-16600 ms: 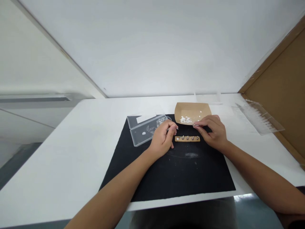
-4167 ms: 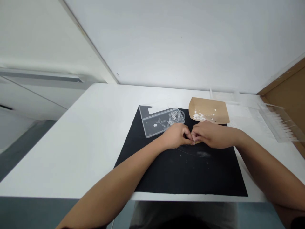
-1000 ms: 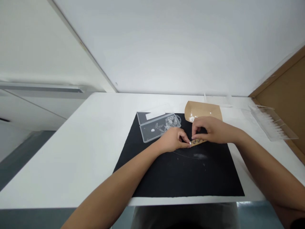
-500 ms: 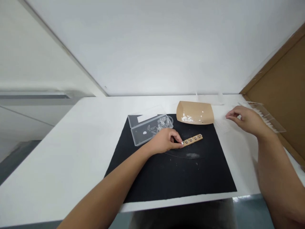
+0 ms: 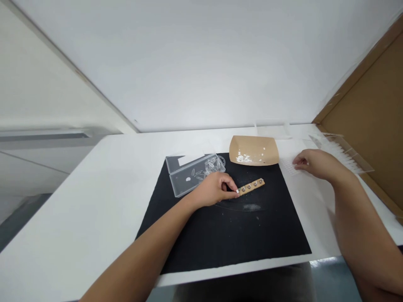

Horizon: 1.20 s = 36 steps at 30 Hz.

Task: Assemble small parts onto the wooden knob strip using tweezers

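My left hand (image 5: 215, 189) pinches the left end of a tan strip (image 5: 253, 186) over the black mat. Several shiny round metal pieces sit in a row along the strip. A small white bit (image 5: 237, 191) shows at the left fingertips; I cannot tell what it is. My right hand (image 5: 311, 161) is closed, thumb and fingers together, low over the right edge of a translucent sheet with small dots (image 5: 288, 167). Whatever its fingertips hold, if anything, is hidden.
An open clear case (image 5: 176, 184) with clear nail tips (image 5: 214, 162) lies left on the black mat (image 5: 233, 243). A brown paper tray (image 5: 255, 144) with white bits stands behind. Clear plastic pieces (image 5: 340, 151) lie at right, beside a cardboard wall (image 5: 371, 96).
My right hand has come slightly left and down to the translucent sheet. My left hand stays at the strip's end. The whole view has shifted a little.
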Available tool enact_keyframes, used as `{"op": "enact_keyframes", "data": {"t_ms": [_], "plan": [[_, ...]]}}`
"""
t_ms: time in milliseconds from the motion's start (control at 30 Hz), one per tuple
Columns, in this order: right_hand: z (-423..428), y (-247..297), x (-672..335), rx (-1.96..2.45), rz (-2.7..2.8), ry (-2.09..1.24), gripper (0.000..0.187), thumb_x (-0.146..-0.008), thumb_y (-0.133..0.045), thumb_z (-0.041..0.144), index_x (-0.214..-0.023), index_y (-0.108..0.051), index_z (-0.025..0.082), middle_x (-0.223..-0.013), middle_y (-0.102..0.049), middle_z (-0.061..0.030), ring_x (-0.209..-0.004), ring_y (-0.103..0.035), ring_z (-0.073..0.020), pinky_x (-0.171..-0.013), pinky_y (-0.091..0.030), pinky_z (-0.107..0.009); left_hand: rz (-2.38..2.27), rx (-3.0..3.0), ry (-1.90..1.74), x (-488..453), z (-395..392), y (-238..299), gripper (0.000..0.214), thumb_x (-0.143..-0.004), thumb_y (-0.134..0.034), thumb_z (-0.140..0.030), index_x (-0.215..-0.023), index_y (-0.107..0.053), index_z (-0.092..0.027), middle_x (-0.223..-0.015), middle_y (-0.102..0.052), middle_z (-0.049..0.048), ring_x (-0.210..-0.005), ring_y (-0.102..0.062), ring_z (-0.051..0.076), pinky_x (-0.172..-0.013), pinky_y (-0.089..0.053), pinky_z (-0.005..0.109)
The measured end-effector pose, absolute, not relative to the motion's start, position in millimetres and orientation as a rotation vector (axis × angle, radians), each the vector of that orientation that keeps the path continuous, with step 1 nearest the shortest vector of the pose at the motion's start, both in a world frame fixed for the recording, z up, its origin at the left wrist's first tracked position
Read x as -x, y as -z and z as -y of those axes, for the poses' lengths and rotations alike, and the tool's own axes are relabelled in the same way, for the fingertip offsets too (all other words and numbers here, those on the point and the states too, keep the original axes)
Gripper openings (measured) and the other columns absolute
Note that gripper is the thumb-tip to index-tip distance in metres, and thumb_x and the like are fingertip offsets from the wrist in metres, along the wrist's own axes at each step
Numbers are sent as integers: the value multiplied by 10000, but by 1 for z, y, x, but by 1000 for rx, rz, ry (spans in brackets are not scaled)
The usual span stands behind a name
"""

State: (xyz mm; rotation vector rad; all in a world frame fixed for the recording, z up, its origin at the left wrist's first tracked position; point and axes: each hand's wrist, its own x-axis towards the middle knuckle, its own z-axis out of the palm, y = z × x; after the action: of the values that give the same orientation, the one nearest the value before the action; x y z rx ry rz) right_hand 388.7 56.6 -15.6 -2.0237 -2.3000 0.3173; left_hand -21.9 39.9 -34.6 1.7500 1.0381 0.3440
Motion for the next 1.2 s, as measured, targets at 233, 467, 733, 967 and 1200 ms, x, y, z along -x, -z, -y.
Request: {"op": "enact_keyframes", "data": {"t_ms": [233,467,733,967,1200], "plan": [[-58,20,-386,2133,2323,-336,103,-849,-698,319,-902,-773,271,-937,-781,-44,-807,-685,-224,-681,-445,-329,-1016,-1734,-360,22,-39,34,259,-756,-853,-386,-853,-802,-152,-688,-658,4,-546,-530,76,-500,-359,201],[-57,20,-386,2144,2372,-381,115,-872,-643,326,-926,-721,261,-907,-761,-43,-743,-649,-194,-627,-396,-305,-1024,-1718,-348,22,-40,34,269,-750,-853,-394,-855,-804,-152,-714,-682,20,-553,-553,89,-494,-377,210],[-61,20,-391,2122,2354,-580,119,-859,-627,327,-928,-684,249,-901,-744,-34,-736,-649,-188,-620,-415,-309,-1040,-1697,-339,22,-40,34,275,-742,-864,-398,-849,-793,-155,-706,-670,11,-554,-578,96,-488,-391,207],[-63,23,-393,2121,2343,-661,99,-854,-621,314,-886,-672,236,-870,-735,-32,-717,-632,-181,-608,-414,-308,-1075,-1689,-307,22,-40,33,300,-741,-861,-417,-863,-793,-151,-678,-665,14,-532,-569,102,-463,-393,206],[-63,37,-402,2100,2238,-593,139,-862,-664,365,-927,-651,243,-859,-731,-19,-724,-633,-181,-617,-408,-297,-1045,-1689,-329,22,-41,36,289,-746,-859,-415,-844,-792,-152,-680,-658,13,-533,-548,96,-462,-357,208]]}}
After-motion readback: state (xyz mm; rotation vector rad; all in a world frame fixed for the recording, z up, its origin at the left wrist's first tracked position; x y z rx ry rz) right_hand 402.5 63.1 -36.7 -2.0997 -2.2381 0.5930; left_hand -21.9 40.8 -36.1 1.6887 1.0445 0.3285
